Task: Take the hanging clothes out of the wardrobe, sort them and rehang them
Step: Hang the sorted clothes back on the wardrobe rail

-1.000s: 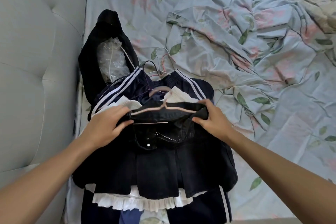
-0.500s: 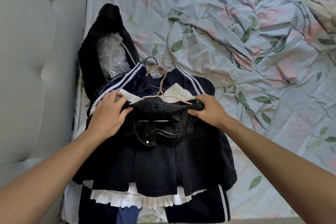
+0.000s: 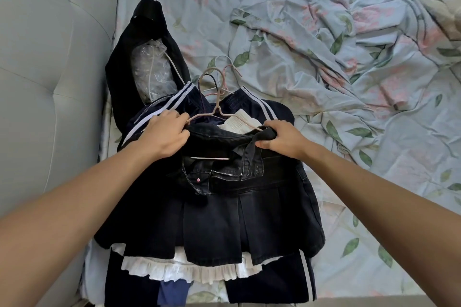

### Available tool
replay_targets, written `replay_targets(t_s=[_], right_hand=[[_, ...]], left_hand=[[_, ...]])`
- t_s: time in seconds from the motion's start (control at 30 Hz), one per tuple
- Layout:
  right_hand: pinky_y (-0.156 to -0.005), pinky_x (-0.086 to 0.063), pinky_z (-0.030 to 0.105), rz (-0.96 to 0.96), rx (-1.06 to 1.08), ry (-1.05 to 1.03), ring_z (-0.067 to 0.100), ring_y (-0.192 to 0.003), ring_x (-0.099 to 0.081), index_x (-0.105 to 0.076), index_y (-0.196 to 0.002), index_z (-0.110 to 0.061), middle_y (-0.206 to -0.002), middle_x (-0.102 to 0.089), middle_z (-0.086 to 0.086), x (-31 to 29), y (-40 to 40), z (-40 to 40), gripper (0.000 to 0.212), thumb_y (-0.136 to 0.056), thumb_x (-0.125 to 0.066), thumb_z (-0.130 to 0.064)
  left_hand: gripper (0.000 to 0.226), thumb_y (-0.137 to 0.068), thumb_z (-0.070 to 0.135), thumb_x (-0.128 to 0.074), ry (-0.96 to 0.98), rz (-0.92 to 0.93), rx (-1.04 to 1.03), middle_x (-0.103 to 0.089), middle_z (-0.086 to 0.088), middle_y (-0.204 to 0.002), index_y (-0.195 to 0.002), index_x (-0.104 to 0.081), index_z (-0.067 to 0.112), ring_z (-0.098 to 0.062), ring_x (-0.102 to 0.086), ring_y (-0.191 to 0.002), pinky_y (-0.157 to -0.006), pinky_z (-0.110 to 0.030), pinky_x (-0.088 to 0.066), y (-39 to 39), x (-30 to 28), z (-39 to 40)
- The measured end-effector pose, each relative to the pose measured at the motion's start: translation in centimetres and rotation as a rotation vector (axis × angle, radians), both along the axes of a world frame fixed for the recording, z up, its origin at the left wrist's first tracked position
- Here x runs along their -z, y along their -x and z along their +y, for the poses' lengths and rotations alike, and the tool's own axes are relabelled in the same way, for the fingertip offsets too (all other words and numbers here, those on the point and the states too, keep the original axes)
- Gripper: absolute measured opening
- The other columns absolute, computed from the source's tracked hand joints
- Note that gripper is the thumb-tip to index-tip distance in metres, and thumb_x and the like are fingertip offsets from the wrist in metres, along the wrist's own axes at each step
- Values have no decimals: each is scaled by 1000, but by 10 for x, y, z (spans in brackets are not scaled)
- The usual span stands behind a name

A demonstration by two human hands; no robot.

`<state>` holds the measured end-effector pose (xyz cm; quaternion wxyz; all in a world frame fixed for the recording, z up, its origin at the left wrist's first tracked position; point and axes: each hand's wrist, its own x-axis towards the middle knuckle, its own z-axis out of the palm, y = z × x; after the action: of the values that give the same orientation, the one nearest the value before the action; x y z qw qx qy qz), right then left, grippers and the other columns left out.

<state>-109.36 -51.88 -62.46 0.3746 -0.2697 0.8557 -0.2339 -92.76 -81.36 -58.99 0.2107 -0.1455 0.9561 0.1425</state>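
Between our two grips, atop the clothes pile, we are pulling the black denim skirt (image 3: 212, 209) off its pink hanger (image 3: 219, 112); left hand (image 3: 164, 134) and right hand (image 3: 282, 139) are each pinching the waistband, and easing both ends evenly should prevent snagging.

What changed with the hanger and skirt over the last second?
The pink hanger has slid up out of the black denim skirt: its hook and shoulders now show above the waistband. Left hand and right hand keep gripping the waistband ends. The pile beneath and the floral sheet stayed put.
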Motion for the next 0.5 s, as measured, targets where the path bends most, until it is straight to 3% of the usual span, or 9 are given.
replay_targets(t_s=[0.17,0.3,0.4,0.5], right_hand=[[-89,-50,41,-92,3,21,22,-92,-64,-61,-93,-21,-88,-67,-1,-8,4,1,27,-83,-83,-33],[-90,-52,41,-115,2,87,17,-92,-65,-56,-101,-30,-92,-70,-4,-31,-3,7,31,-84,-82,-33],[-83,-50,32,-158,19,168,10,-83,-63,-56,-106,-33,-89,-69,-9,-65,-19,16,30,-88,-80,-32],[-82,-51,35,-157,4,245,12,-83,-64,-60,-106,-32,-88,-68,-7,-120,-41,27,23,-91,-78,-33]], left_hand=[[30,-100,54,-54,-33,9,-4,-55,3,-102,-102,-54,23,-22,-48,-106,-89,-45,-40,0,-7,1],[29,-103,50,-53,-91,57,-7,-51,9,-89,-92,-38,29,-19,-50,-90,-81,-43,-43,-17,-30,10],[29,-103,45,-57,-179,43,-79,-56,5,-84,-93,-35,28,-19,-55,-78,-74,-45,-47,-36,-60,20],[29,-102,45,-58,-211,65,-161,-59,4,-82,-98,-34,28,-18,-58,-75,-74,-46,-49,-67,-115,38]])
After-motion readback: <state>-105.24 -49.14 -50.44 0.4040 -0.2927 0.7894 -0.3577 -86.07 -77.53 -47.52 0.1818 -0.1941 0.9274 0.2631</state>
